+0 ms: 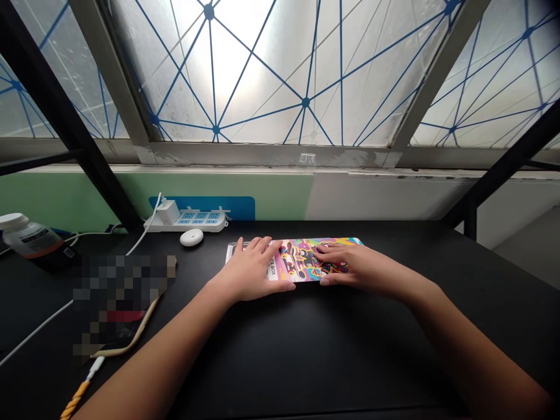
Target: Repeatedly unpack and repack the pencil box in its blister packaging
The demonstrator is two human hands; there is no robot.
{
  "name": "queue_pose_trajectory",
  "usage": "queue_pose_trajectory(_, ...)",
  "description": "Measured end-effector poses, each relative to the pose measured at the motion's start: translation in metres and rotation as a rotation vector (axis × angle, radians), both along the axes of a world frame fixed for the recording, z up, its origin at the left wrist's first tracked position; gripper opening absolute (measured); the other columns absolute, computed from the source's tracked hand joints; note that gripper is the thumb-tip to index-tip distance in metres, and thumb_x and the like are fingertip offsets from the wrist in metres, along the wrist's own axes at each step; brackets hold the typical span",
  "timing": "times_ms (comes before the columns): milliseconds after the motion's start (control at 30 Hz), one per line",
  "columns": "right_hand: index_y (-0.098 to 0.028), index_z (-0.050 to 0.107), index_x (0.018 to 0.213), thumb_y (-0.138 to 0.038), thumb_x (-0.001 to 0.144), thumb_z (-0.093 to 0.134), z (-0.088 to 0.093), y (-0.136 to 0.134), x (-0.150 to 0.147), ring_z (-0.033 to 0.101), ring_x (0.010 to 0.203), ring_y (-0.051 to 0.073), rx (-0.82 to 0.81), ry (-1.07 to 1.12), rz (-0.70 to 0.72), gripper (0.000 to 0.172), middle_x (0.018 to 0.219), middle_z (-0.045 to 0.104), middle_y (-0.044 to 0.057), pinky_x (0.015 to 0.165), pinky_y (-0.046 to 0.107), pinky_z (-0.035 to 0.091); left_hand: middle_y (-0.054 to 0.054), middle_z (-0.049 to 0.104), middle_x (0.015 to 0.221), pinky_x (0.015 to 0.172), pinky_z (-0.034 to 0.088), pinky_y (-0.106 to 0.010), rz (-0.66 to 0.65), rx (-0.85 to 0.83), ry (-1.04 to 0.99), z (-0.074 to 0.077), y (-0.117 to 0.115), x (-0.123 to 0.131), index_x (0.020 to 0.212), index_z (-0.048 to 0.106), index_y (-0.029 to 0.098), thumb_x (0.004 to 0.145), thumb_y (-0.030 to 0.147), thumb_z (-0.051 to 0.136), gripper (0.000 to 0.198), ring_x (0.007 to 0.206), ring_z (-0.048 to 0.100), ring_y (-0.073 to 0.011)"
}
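A flat, colourful pencil box (297, 259) with cartoon artwork and the letters "BOX" lies lengthwise on the black desk (306, 350). My left hand (251, 268) rests across its left part, fingers spread toward the far edge and thumb stretched along the near edge. Past those fingers, a pale, clear-looking end (230, 252) sticks out at the left. On the right part lies my right hand (350, 263), palm down, with fingers extended over the artwork and the thumb by the near edge. Both hands cover portions of the box, and its underside is hidden.
A white power strip (201, 220) with a plugged-in charger sits against the wall, a white round-edged case (191, 237) before it. At left are a blurred-out phone-like item (126, 303), a cable (79, 394) and a white-capped bottle (32, 242). Black frame bars (490, 175) flank the desk.
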State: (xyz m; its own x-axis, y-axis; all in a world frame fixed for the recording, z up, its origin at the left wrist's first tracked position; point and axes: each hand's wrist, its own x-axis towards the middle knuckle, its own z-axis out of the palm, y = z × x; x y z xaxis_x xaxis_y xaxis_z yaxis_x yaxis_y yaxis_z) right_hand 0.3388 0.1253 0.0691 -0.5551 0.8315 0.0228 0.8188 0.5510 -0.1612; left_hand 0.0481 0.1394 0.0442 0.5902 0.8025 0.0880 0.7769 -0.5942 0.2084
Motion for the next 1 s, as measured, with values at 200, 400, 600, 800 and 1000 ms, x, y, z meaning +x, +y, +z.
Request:
queue_pose_trajectory(200, -0.025, 0.038, 0.153, -0.069, 0.084, 0.06, -0.021, -0.007, -0.052, 0.032, 0.146, 0.036, 0.165, 0.006, 0.108, 0.085, 0.159, 0.036, 0.013, 0.115, 0.058, 0.032, -0.013, 0.026, 0.164, 0.117, 0.012, -0.064, -0.011, -0.065, -0.055, 0.002, 0.004, -0.005, 0.158, 0.019, 0.028, 0.089, 0.08, 0.03, 0.087, 0.151, 0.021, -0.0329)
queue_pose_trajectory(400, -0.038, 0.03, 0.155, -0.063, 0.092, 0.054, -0.02, -0.005, -0.042, 0.022, 0.15, 0.034, 0.006, 0.005, 0.103, 0.072, 0.163, 0.028, 0.005, 0.117, 0.06, 0.028, -0.013, 0.022, 0.165, 0.12, 0.009, -0.057, 0.044, -0.117, -0.063, -0.001, 0.014, -0.009, 0.16, 0.015, 0.022, 0.097, 0.071, 0.017, 0.08, 0.153, 0.015, -0.0272)
queue_pose_trajectory(600, -0.041, 0.041, 0.15, -0.043, 0.082, 0.075, -0.011, 0.002, -0.01, 0.036, 0.145, 0.032, -0.007, 0.032, 0.078, 0.076, 0.157, 0.041, 0.001, 0.115, 0.052, 0.037, -0.016, 0.019, 0.165, 0.118, 0.004, -0.064, 0.057, -0.102, 0.01, -0.002, 0.017, -0.01, 0.159, 0.019, 0.022, 0.094, 0.076, 0.014, 0.085, 0.154, 0.011, -0.0307)
queue_pose_trajectory(800, -0.033, 0.04, 0.152, -0.044, 0.089, 0.066, -0.023, -0.004, -0.04, 0.035, 0.145, 0.034, 0.127, 0.029, 0.081, 0.069, 0.157, 0.043, 0.007, 0.114, 0.057, 0.036, -0.013, 0.028, 0.163, 0.116, 0.006, -0.068, 0.116, -0.123, 0.045, 0.002, 0.024, -0.025, 0.153, 0.033, 0.025, 0.098, 0.068, 0.015, 0.072, 0.152, 0.018, -0.0328)
queue_pose_trajectory(1000, -0.023, 0.043, 0.15, -0.047, 0.092, 0.062, -0.036, -0.009, -0.067, 0.031, 0.147, 0.036, 0.271, 0.025, 0.07, 0.066, 0.158, 0.039, 0.016, 0.114, 0.06, 0.034, -0.014, 0.039, 0.158, 0.118, 0.016, -0.062, 0.127, -0.01, -0.023, 0.002, 0.02, -0.019, 0.143, 0.044, 0.021, 0.101, 0.055, 0.027, 0.057, 0.151, 0.023, -0.0298)
